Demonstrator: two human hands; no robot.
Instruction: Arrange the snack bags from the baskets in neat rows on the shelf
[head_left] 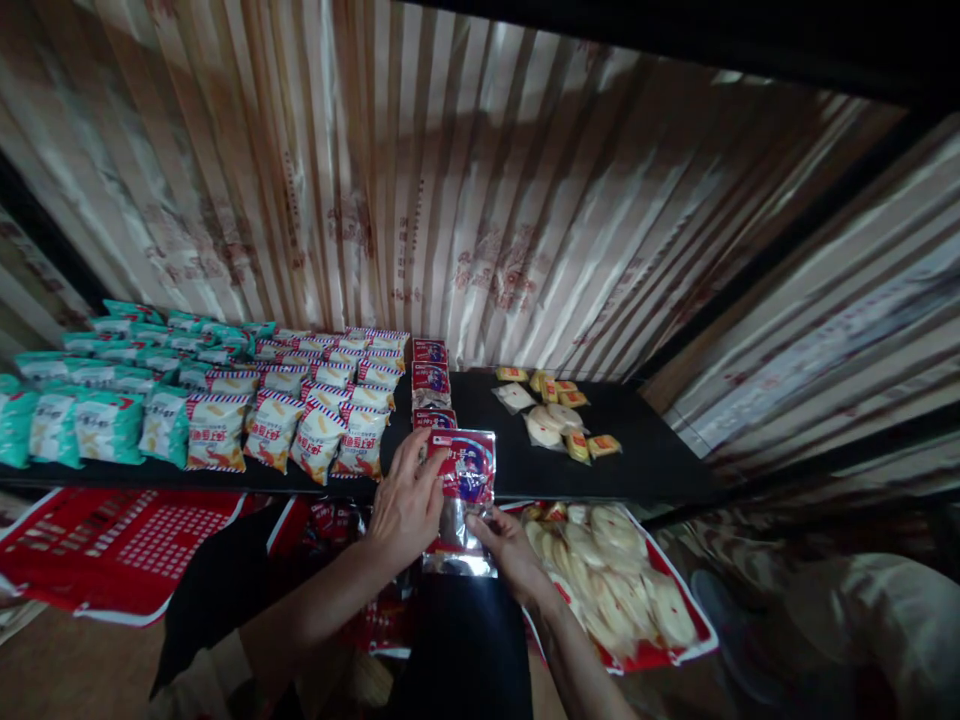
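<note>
My left hand is closed on the upper left side of a red and silver foil packet with a dark blue picture. At the packet's lower right, my right hand pinches the silver part, thumb on top. The packet is held in front of the shelf's front edge. Just behind it, a row of similar red packets runs back along the black shelf. Left of that row stand several white and orange snack bags. Whether one or two packets are in my hands, I cannot tell.
Teal snack bags fill the shelf's left end. Small yellow packs and round pale wrapped items lie on the right. Below are red baskets, one holding pale round packs. Pleated printed sheeting hangs behind.
</note>
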